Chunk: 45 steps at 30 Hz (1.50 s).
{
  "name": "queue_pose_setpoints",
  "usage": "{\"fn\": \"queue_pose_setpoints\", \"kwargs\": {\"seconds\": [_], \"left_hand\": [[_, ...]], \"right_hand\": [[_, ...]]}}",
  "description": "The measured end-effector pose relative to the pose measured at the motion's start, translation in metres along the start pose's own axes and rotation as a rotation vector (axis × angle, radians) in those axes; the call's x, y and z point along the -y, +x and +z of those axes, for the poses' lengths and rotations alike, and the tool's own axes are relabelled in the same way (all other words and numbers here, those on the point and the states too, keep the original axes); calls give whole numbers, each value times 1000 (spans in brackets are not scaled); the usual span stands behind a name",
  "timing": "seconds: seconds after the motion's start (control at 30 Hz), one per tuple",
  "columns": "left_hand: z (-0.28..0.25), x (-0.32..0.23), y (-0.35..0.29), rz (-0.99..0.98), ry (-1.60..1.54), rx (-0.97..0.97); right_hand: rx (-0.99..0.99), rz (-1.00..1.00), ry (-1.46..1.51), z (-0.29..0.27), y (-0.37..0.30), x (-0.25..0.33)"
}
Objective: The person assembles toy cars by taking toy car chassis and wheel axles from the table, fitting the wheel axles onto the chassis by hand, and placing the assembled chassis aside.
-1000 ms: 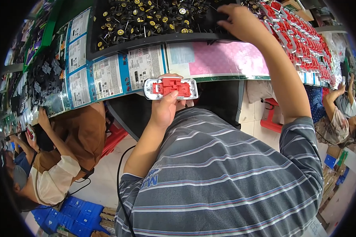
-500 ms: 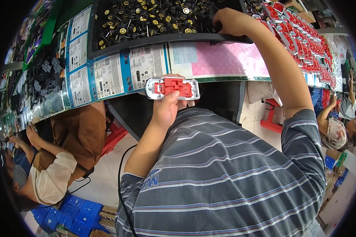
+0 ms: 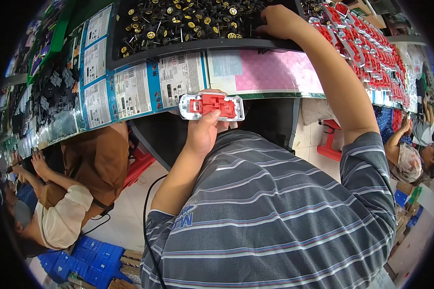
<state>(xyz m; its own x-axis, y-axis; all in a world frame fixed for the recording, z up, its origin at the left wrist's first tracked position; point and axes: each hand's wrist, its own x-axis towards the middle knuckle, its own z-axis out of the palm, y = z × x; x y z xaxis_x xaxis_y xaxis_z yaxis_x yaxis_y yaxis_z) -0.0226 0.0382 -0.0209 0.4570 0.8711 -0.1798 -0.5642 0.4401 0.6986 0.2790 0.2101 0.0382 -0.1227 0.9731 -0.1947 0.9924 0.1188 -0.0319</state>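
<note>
My left hand (image 3: 202, 136) is closed around a toy car body (image 3: 192, 114), just in front of the table edge. The body is silver-grey, lies underside up and has a red plastic insert (image 3: 211, 103) inside; my thumb presses on that insert and the other fingers are behind it. My right hand (image 3: 280, 23) reaches into the right end of a black tray (image 3: 178, 52), its fingers curled down among toy wheel axles (image 3: 190, 24). These have black wheels, some with yellow hubs, and thin metal rods. Whatever my right fingers grip is hidden against the dark tray.
Rows of red and silver car bodies (image 3: 364, 53) cover the table at the right. Printed sheets (image 3: 132, 91) and a pink patterned sheet (image 3: 270, 72) lie under the table's surface. Black plastic parts (image 3: 58, 82) are heaped at the left. Co-workers sit on both sides.
My right hand has shifted slightly left and farther into the tray, its fingers more curled. My left hand holds the car body almost in the same place.
</note>
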Motion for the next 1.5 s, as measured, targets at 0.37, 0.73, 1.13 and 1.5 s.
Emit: {"fn": "queue_pose_setpoints", "kwargs": {"seconds": [0.37, 0.73, 1.13, 1.5], "left_hand": [[-3, 2, 1, 63, -55, -37], [16, -1, 7, 124, 62, 59], [8, 3, -6, 153, 105, 67], [6, 2, -3, 140, 84, 77]], "right_hand": [[-400, -236, 988, -7, -121, 72], [-389, -324, 842, 23, -166, 116], [-258, -382, 875, 19, -173, 120], [-326, -396, 828, 18, -173, 122]]}}
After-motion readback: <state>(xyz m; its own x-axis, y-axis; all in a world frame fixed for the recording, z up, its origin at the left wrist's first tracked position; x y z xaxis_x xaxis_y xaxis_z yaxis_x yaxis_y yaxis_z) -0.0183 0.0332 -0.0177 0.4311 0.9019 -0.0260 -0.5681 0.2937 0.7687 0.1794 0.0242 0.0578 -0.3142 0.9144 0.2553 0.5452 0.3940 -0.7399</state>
